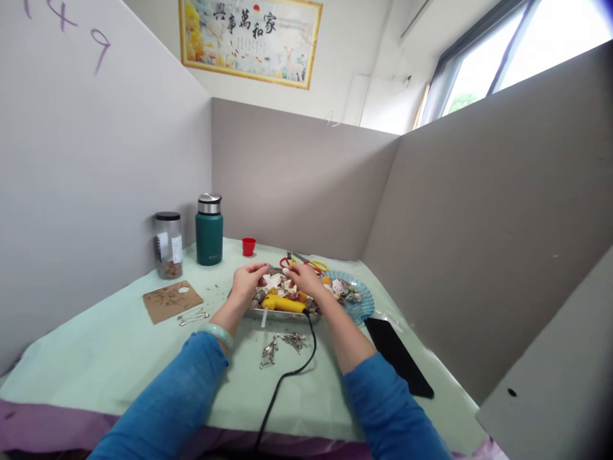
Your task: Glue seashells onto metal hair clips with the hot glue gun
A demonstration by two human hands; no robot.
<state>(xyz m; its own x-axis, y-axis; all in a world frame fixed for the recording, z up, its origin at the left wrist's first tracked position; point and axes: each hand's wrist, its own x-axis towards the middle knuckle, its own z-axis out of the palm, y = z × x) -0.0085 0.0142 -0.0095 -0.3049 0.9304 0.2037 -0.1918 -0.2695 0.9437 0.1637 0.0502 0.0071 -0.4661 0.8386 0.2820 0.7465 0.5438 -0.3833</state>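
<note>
My left hand (248,282) hovers over the left part of a metal tray (274,315), thumb and fingers pinched together. What they hold, if anything, is too small to tell. Above the tray's right part, my right hand (306,280) pinches a small white piece (286,271) at its fingertips. The two hands are a little apart. Inside the tray lie white, brown and reddish dried bits (276,281). A yellow glue gun (283,303) rests across its front, its pale stick end and black cord (293,372) hanging out.
Safety pins (269,352) lie before the tray, larger pins (194,316) beside brown cardboard (172,301). A jar (168,246), a green flask (209,230) and a red cup (248,246) stand behind. Scissors (316,263), a blue plate (364,300) and a black slab (400,358) are rightward.
</note>
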